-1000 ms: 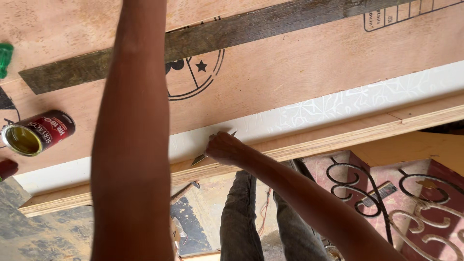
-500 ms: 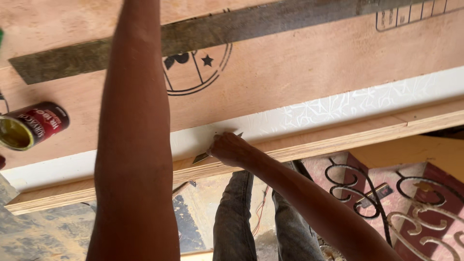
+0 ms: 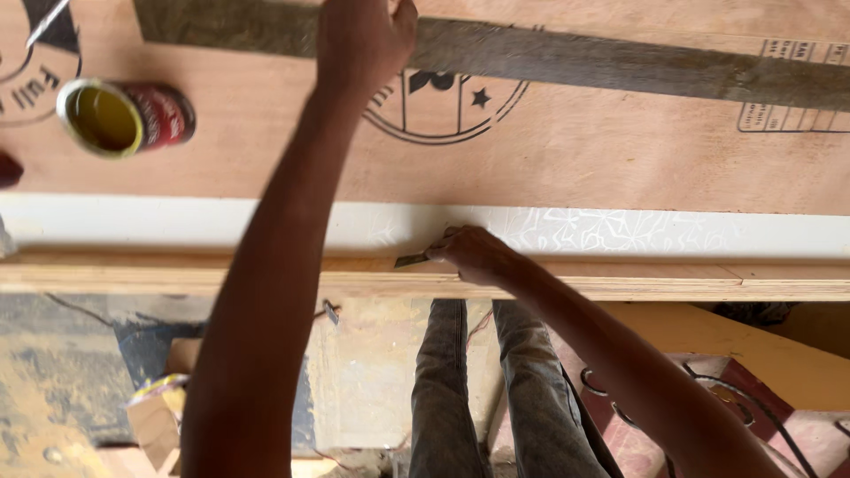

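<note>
My left hand [image 3: 363, 40] reaches far across a plywood sheet [image 3: 575, 150] and presses on a long dark flat bar [image 3: 620, 66] lying on it. My right hand [image 3: 474, 252] is closed around a small blade [image 3: 410, 260]. The blade's tip points left at the near edge of a white patterned laminate strip [image 3: 620, 232]. That strip runs along the sheet's front, just above a pale wooden edge [image 3: 177, 276].
An open red tin [image 3: 124, 115] with yellowish contents lies on its side at the far left of the sheet. Below the edge are my jeans-clad legs [image 3: 443, 381], a small cardboard box [image 3: 155, 416] and curled metalwork [image 3: 753, 398] on the floor.
The view has swung so the board now runs level and my left hand shows on the dark bar. My right hand still holds the blade at the white strip's edge.
</note>
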